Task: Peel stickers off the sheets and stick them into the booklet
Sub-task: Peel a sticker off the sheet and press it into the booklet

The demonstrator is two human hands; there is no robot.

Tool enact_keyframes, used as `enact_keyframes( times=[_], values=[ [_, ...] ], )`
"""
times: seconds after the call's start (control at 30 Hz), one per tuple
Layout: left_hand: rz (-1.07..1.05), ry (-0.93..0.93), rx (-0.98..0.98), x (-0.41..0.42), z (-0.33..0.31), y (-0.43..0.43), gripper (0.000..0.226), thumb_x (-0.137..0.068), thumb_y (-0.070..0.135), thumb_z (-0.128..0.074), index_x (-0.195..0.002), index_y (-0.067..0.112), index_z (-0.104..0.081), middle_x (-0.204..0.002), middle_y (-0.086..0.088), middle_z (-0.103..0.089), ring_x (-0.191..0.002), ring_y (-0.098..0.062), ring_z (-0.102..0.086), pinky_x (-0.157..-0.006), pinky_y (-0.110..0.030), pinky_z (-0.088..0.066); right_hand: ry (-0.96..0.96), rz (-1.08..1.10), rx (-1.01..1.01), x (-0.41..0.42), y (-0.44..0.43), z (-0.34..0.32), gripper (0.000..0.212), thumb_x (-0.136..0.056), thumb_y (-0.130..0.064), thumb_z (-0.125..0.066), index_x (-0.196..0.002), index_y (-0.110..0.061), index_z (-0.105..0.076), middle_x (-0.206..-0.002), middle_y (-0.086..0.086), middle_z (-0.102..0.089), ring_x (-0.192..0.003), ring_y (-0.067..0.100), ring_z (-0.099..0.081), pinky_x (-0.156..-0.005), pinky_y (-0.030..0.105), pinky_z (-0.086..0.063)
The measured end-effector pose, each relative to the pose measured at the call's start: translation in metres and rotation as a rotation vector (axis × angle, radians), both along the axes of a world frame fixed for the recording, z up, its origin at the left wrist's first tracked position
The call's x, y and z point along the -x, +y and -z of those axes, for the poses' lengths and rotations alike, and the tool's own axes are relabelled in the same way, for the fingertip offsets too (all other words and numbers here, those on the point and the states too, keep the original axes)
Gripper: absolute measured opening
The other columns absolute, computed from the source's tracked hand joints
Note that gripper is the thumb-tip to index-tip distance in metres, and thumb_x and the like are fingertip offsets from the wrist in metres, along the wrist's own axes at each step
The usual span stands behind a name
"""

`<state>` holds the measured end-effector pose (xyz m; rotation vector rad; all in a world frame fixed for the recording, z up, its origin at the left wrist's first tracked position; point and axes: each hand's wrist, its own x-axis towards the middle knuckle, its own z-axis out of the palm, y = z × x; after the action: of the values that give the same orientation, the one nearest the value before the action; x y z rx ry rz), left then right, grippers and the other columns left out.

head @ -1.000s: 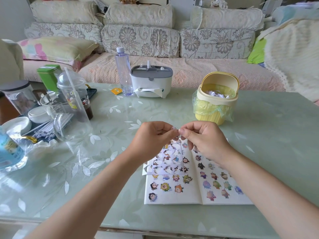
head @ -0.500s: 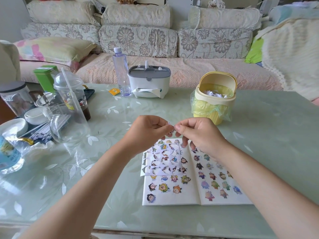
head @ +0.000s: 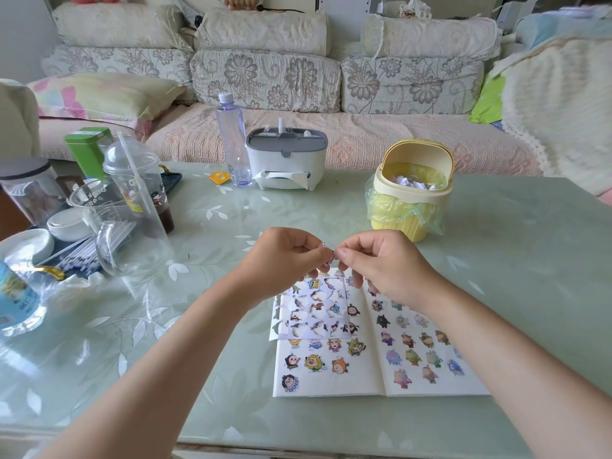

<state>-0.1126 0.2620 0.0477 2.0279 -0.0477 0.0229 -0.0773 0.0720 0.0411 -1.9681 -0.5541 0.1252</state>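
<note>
Where the sticker sits: 1 small sticker (head: 328,250) is held up between the 2 hands, above the top edge of the booklet (head: 334,380).
Left hand (head: 284,260): fingers curled, thumb and fingertips pinching the sticker's left edge.
Right hand (head: 381,263): fingers curled, thumb and forefinger pinching its right edge.
Sticker sheet (head: 314,313): part-emptied, lying loose on the booklet's left page.
Booklet: open flat on the table (head: 496,260), with rows of stickers on both pages.
Handling: probably featherlight, limp and tacky on 1 side; likely to curl and cling to skin or to itself.
Where to hold: at the very edge, lightly, with the sticky face kept off the fingers.
</note>
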Motion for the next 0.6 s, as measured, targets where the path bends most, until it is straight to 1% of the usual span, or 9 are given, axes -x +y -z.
enact_keyframes(
  times=[0.1,0.2,0.27,0.33,0.4,0.5,0.53,0.6],
  values=[
    [0.004,0.013,0.04,0.0006,-0.0017,0.0011,0.016,-0.091,0.022,-0.071,-0.079,0.012,-0.074,-0.073,0.002,-0.075,-0.065,-0.009,-0.065,-0.058,-0.019,-0.05,0.053,-0.038,-0.042,0.0011,0.0004,-0.0025,0.013,-0.097,-0.015,-0.063,-0.091,-0.013,-0.075,-0.075,-0.001,-0.071,-0.057,0.013,-0.06,-0.045,0.021,-0.042],
    [0.007,0.02,0.054,0.0012,-0.0018,0.0015,0.016,-0.091,0.022,-0.071,-0.079,0.011,-0.074,-0.073,0.002,-0.074,-0.065,-0.009,-0.064,-0.058,-0.019,-0.05,0.061,-0.04,-0.025,0.0025,0.001,-0.0033,0.014,-0.098,-0.015,-0.062,-0.092,-0.011,-0.073,-0.066,-0.007,-0.068,-0.049,0.006,-0.056,-0.044,0.023,-0.041],
    [0.009,0.019,0.046,0.0014,-0.0014,0.0015,0.017,-0.091,0.022,-0.071,-0.079,0.011,-0.074,-0.073,0.002,-0.075,-0.065,-0.008,-0.064,-0.058,-0.02,-0.05,0.056,-0.034,-0.026,0.0032,0.0019,-0.0031,0.013,-0.098,-0.016,-0.062,-0.09,-0.013,-0.073,-0.065,-0.007,-0.067,-0.049,0.006,-0.055,-0.045,0.023,-0.041],
    [0.005,0.015,0.037,0.0011,-0.0014,0.0016,0.016,-0.091,0.023,-0.071,-0.079,0.012,-0.074,-0.073,0.003,-0.075,-0.065,-0.007,-0.065,-0.059,-0.02,-0.05,0.046,-0.021,-0.024,0.0031,0.0023,-0.0025,0.013,-0.097,-0.016,-0.064,-0.088,-0.015,-0.073,-0.064,-0.007,-0.066,-0.049,0.006,-0.055,-0.046,0.021,-0.041],
    [0.007,0.014,0.016,0.001,-0.0009,0.0018,0.015,-0.09,0.023,-0.071,-0.079,0.014,-0.074,-0.072,0.004,-0.075,-0.064,-0.007,-0.065,-0.06,-0.022,-0.051,0.034,-0.01,-0.008,0.0031,0.002,-0.0026,0.014,-0.095,-0.015,-0.065,-0.084,-0.015,-0.073,-0.057,-0.009,-0.064,-0.045,0.003,-0.053,-0.047,0.015,-0.039],
    [0.033,0.009,-0.029,0.0008,0.0011,0.002,0.015,-0.089,0.025,-0.073,-0.077,0.016,-0.074,-0.072,0.001,-0.075,-0.065,-0.01,-0.064,-0.064,-0.027,-0.05,0.017,-0.002,0.02,0.0015,0.0003,-0.0027,0.017,-0.091,-0.015,-0.07,-0.076,-0.021,-0.074,-0.055,-0.009,-0.064,-0.049,0.007,-0.056,-0.05,0.015,-0.041],
    [0.042,0.007,-0.044,0.0008,0.0019,0.002,0.015,-0.089,0.026,-0.073,-0.077,0.016,-0.074,-0.072,-0.001,-0.075,-0.064,-0.011,-0.064,-0.064,-0.027,-0.05,0.005,-0.001,0.036,0.0015,-0.0006,-0.0029,0.017,-0.09,-0.015,-0.072,-0.074,-0.022,-0.075,-0.056,-0.009,-0.065,-0.052,0.008,-0.057,-0.052,0.017,-0.042],
    [0.054,0.006,-0.08,0.0011,0.0029,0.0019,0.015,-0.088,0.026,-0.074,-0.077,0.017,-0.073,-0.071,0.0,-0.075,-0.063,-0.01,-0.064,-0.062,-0.022,-0.049,-0.032,-0.009,0.071,0.0023,-0.0019,-0.0027,0.016,-0.088,-0.015,-0.073,-0.074,-0.022,-0.078,-0.059,-0.007,-0.066,-0.056,0.008,-0.055,-0.055,0.02,-0.045]
  ],
)
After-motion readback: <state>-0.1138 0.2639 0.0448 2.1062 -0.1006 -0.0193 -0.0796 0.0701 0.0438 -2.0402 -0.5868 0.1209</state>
